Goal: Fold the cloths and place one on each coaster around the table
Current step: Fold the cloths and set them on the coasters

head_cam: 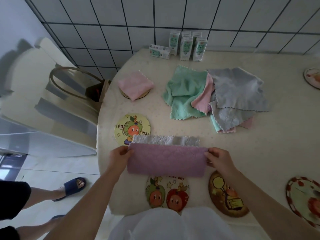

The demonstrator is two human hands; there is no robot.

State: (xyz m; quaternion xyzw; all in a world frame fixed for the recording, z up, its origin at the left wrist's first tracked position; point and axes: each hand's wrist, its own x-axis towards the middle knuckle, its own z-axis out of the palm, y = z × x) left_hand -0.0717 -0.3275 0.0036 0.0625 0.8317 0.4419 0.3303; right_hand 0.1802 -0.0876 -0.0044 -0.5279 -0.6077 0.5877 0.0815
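Near edge of table [259, 144]: three coasters in a row, namely a two-apple coaster [166, 194], to its right a brown balloon coaster [226, 196], and further right a red-rimmed coaster [304, 198], partly cut by the frame. Just beyond them, the purple cloth [166, 160] lies as a long band, its near edge overlapping the top of the two-apple coaster. Left hand [119, 156] pinches the band's left end and right hand [219, 158] pinches its right end, fingers curled on the fabric. A pale grey-white layer [166, 140] shows along the far edge, its left corner over the yellow fruit coaster [128, 125]. Mid-table: loose pile of cloths [216, 96] in green, pink and grey, unfolded. To the left, a folded pink cloth [135, 84] sits on a round coaster [145, 94]. Far right edge holds another coaster [311, 77], partly out of frame. Far side, against the tiled wall: milk cartons [187, 45], one lying flat.
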